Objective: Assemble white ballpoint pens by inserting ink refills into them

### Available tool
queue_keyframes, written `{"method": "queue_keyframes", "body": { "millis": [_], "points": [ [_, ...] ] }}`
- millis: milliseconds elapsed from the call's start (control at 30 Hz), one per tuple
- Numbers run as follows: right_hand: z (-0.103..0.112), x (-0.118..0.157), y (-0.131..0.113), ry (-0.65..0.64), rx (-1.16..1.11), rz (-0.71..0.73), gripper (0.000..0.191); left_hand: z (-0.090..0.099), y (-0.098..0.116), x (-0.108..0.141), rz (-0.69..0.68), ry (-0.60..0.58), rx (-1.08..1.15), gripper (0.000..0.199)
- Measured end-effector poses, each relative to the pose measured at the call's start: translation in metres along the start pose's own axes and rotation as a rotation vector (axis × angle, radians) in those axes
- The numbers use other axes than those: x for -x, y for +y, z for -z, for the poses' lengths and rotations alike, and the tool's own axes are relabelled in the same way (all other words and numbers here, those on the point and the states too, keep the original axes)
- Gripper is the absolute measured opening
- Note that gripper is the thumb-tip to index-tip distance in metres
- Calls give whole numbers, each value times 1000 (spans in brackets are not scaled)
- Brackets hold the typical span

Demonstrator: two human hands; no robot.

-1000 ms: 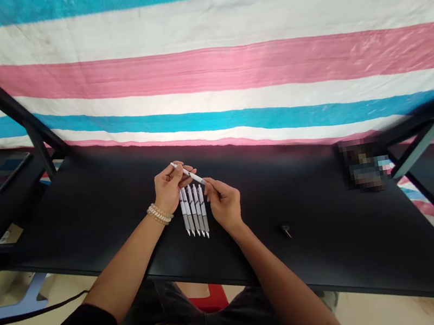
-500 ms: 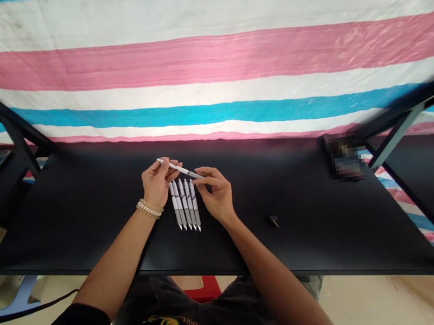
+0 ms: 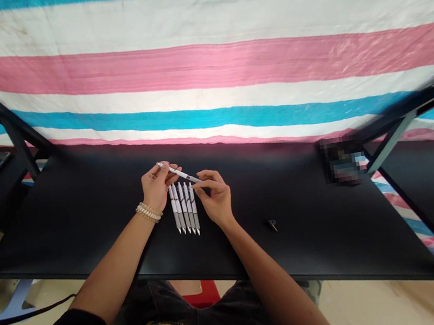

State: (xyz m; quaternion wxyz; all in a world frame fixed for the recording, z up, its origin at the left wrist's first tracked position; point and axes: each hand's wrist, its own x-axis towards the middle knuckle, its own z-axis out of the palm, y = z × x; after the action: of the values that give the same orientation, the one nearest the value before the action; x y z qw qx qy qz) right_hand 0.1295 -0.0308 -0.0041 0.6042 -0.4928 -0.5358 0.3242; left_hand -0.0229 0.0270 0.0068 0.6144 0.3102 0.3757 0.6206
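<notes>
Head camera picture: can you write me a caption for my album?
The left hand and right hand hold a white pen near five similar pens lined up on a black table.

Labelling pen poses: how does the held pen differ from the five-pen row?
The held pen is between the left hand and right hand; the five-pen row lies on the black table.
The held pen slants, grey end toward the right hand; the five-pen row points toward the person.
Shared: white barrels, grey grips.
</notes>
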Motion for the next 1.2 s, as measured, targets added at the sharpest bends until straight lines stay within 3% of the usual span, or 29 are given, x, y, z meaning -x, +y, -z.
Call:
{"method": "queue_keyframes", "body": {
  "millis": [100, 167, 300, 367, 500, 700, 933, 1200],
  "points": [
    [-1, 1, 1, -34, -53, -80, 31, 0, -1, 0, 10, -9, 6, 32],
    [-1, 1, 0, -42, -42, -100, 25, 0, -1, 0, 11, -13, -4, 32],
    [1, 1, -2, 6, 133, 92, 9, 0, -2, -1, 14, 3, 8, 32],
    [2, 1, -2, -7, 168, 100, 4, 0, -2, -1, 17, 12, 11, 32],
    [1, 2, -2, -38, 257, 100, 24, -1, -1, 1, 22, 5, -26, 31],
    [3, 4, -1, -105, 468, 222, 28, -1, -2, 0, 24, 0, -3, 26],
    [16, -3, -9, 64, 419, 265, 23, 10, 5, -12, 74, 158, 250, 9],
    [7, 2, -11, 30, 416, 334, 25, 4, 6, -6, 158, 76, 245, 10]
  ]
}}
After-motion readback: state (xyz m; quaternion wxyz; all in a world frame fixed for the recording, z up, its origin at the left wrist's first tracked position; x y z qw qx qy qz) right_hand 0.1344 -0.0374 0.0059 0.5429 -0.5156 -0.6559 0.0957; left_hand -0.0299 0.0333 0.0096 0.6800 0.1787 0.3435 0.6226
